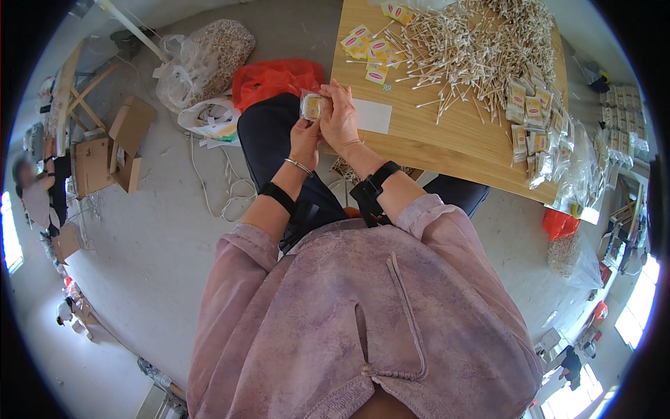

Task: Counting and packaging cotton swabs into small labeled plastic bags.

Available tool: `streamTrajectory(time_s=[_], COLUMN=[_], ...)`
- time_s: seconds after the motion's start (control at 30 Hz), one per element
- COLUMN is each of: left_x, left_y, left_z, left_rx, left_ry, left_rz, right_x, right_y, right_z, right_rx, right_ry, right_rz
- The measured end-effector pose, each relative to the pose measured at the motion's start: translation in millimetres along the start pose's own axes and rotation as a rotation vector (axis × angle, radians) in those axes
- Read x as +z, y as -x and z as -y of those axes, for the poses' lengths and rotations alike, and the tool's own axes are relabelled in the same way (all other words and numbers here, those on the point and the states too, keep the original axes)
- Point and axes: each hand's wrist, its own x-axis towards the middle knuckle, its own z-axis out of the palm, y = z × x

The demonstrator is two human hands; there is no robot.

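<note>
Over my left thigh, beside the table's left edge, I hold a small clear plastic packet with a yellow and white card inside. My left hand pinches it from below, thumb and fingers at its lower end. My right hand closes in along the packet's right side, fingers bent toward its top edge; the fingertips are partly hidden. A big heap of cotton swabs covers the far part of the wooden table. Several yellow cards lie at that heap's left.
Filled packets and clear plastic bags crowd the table's right edge. A white sheet lies near my right hand. Left of me are a red bag, a sack of swabs, a white cable and cardboard boxes.
</note>
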Motion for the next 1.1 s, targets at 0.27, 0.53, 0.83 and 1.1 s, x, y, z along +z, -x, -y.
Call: streamTrajectory(time_s=[0.27, 0.53, 0.83, 1.1], left_x=[13.3, 15.9, 7.8, 12.0], left_y=[-4.7, 0.1, -11.8, -8.8], left_z=[-19.0, -20.2, -37.5, -59.6], left_rx=[0.108, 0.166, 0.277, 0.26], left_ry=[0.141, -0.062, -0.418, -0.753], left_rz=[-0.034, -0.088, 0.047, 0.145], right_x=[0.4, 0.4, 0.6, -2.6], right_y=[-1.4, 1.2, 1.5, 1.0], right_z=[-2.6, 0.3, -3.6, -1.9], right_rx=[-0.031, 0.003, -0.083, 0.006], right_ry=[0.033, 0.004, 0.07, -0.012], right_rz=[-0.004, -0.021, -0.021, -0.002])
